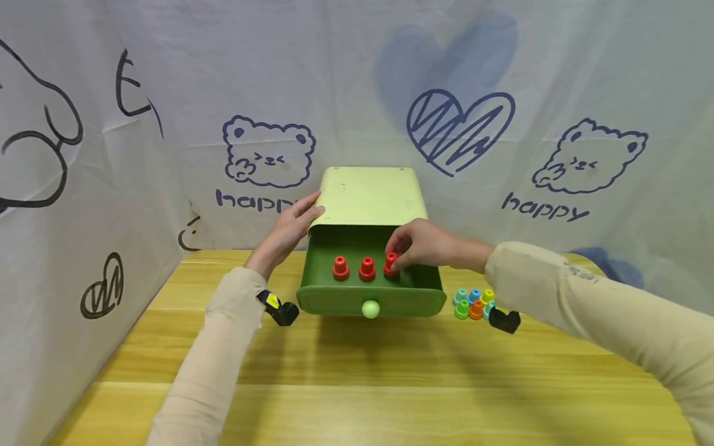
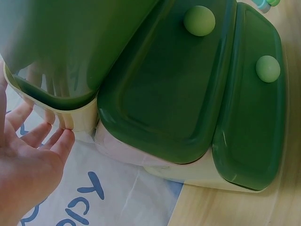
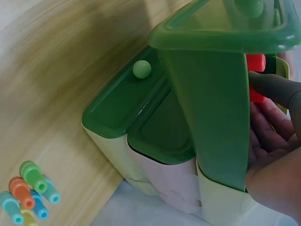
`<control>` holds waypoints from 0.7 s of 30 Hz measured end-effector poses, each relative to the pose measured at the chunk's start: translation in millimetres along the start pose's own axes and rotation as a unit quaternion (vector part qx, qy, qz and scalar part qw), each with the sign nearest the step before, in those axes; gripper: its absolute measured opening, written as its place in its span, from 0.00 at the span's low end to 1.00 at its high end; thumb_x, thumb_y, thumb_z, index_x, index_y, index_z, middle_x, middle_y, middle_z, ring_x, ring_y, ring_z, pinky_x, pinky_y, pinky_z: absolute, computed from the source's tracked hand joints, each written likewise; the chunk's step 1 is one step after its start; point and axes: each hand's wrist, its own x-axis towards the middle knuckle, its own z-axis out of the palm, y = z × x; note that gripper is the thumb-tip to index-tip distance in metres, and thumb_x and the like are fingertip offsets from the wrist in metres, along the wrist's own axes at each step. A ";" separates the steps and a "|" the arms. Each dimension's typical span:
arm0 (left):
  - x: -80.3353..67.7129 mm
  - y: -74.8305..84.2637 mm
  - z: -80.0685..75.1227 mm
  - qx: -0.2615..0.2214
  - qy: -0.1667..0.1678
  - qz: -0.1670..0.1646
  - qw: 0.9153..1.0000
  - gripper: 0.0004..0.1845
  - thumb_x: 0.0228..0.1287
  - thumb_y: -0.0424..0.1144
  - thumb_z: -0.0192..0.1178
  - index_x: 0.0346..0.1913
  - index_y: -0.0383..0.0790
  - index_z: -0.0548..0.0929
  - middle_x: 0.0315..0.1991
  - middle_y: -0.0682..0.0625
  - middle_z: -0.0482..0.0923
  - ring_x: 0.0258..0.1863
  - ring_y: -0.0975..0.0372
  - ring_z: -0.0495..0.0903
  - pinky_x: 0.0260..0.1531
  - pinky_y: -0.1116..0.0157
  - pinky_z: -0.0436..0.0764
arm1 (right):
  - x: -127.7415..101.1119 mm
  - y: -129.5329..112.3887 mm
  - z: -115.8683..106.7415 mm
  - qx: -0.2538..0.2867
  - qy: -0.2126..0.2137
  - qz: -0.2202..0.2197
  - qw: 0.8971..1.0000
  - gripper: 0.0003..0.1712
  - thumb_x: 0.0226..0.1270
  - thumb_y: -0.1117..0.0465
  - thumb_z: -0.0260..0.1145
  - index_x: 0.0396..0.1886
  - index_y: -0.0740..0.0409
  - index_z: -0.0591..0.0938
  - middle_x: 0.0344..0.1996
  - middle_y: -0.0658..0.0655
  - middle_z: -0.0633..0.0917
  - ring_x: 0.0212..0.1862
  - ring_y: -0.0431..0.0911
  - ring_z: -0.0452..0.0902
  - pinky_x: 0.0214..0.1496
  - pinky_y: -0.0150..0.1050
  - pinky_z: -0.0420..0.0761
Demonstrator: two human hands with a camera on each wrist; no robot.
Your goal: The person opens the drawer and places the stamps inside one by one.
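Gently hold upright the red stepped plastic peg (image 1: 389,272) your right hand (image 1: 422,243) pinches near the green plastic drawer (image 1: 323,301)'s right edge; steady the pale-yellow boxy cabinet (image 1: 370,197) with your relaxed left hand (image 1: 289,227).

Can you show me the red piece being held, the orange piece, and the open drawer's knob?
Red piece being held (image 1: 389,273): head view, on its wide base.
Orange piece (image 3: 21,191): right wrist view, on its side.
Open drawer's knob (image 1: 370,309): head view, on its round front.
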 end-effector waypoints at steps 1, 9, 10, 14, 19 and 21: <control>-0.1 0.1 0.2 0.000 -0.001 0.000 1.000 0.32 0.74 0.47 0.51 0.76 0.47 0.56 0.76 0.48 0.50 0.73 0.56 0.52 0.69 0.57 0.58 | 0.1 -0.3 0.4 -0.007 0.000 0.000 1.000 0.10 0.54 0.71 0.73 0.37 0.66 0.84 0.32 0.54 0.86 0.37 0.46 0.80 0.43 0.37 0.82; -1.1 0.6 -0.1 -0.003 -0.003 0.001 1.000 0.32 0.74 0.46 0.51 0.76 0.46 0.56 0.76 0.48 0.49 0.73 0.56 0.51 0.69 0.58 0.57 | 0.3 -4.3 4.2 -0.043 0.011 -0.013 0.999 0.09 0.52 0.69 0.75 0.34 0.64 0.84 0.31 0.53 0.86 0.37 0.45 0.81 0.44 0.38 0.81; -1.3 0.6 -0.1 -0.004 -0.004 0.001 1.000 0.32 0.74 0.46 0.51 0.76 0.46 0.56 0.76 0.48 0.49 0.73 0.56 0.51 0.69 0.58 0.57 | 0.2 -4.9 4.6 -0.044 0.011 -0.012 0.999 0.10 0.52 0.69 0.75 0.35 0.64 0.84 0.31 0.53 0.86 0.37 0.45 0.81 0.44 0.38 0.81; -0.7 -0.5 -0.1 -0.010 -0.005 0.004 1.000 0.31 0.75 0.45 0.50 0.76 0.46 0.55 0.76 0.48 0.49 0.73 0.56 0.51 0.69 0.58 0.58 | -0.5 -6.2 5.0 -0.057 0.011 -0.014 0.998 0.11 0.51 0.70 0.75 0.36 0.65 0.84 0.31 0.54 0.86 0.37 0.45 0.81 0.44 0.38 0.81; 0.5 -1.3 0.3 -0.019 -0.009 0.013 1.000 0.31 0.75 0.44 0.50 0.76 0.44 0.55 0.76 0.48 0.50 0.73 0.57 0.52 0.69 0.59 0.59 | -2.5 -5.6 3.2 -0.068 0.011 -0.036 0.997 0.14 0.50 0.72 0.75 0.38 0.68 0.84 0.34 0.57 0.87 0.40 0.48 0.82 0.47 0.40 0.81; 0.4 -0.9 0.4 -0.016 -0.011 0.014 1.000 0.31 0.75 0.44 0.50 0.76 0.44 0.55 0.76 0.48 0.50 0.73 0.57 0.52 0.69 0.59 0.58 | -4.9 -5.5 1.6 -0.054 0.017 -0.043 0.997 0.14 0.50 0.73 0.73 0.40 0.70 0.84 0.36 0.59 0.87 0.42 0.51 0.82 0.47 0.41 0.82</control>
